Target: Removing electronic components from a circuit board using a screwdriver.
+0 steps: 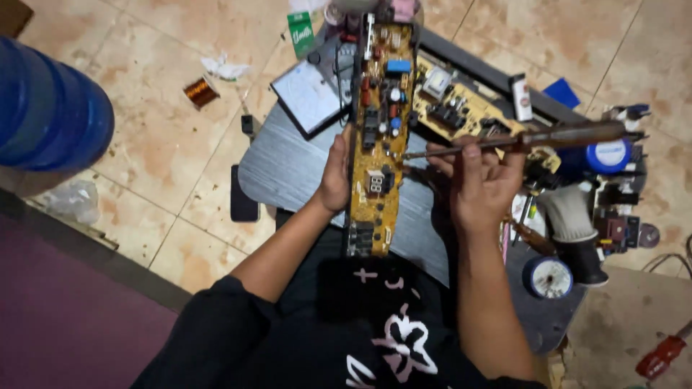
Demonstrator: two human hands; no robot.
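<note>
Over the grey tabletop (288, 166), left hand (336, 173) steadies the long yellow circuit board (378, 137); right hand (481, 176) grips the soldering iron (533, 137), tip at board. Soldering step; next needs steady tip placement.

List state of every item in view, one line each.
Long yellow circuit board: tilted on edge, component side up, gripped by left hand.
Soldering iron: held level in right hand, tip at the board's edge.
Second circuit board: flat on the grey table.
Analog meter: lying face up.
Solder spool: lying on its side.
Red-handled screwdriver: on floor.
</note>
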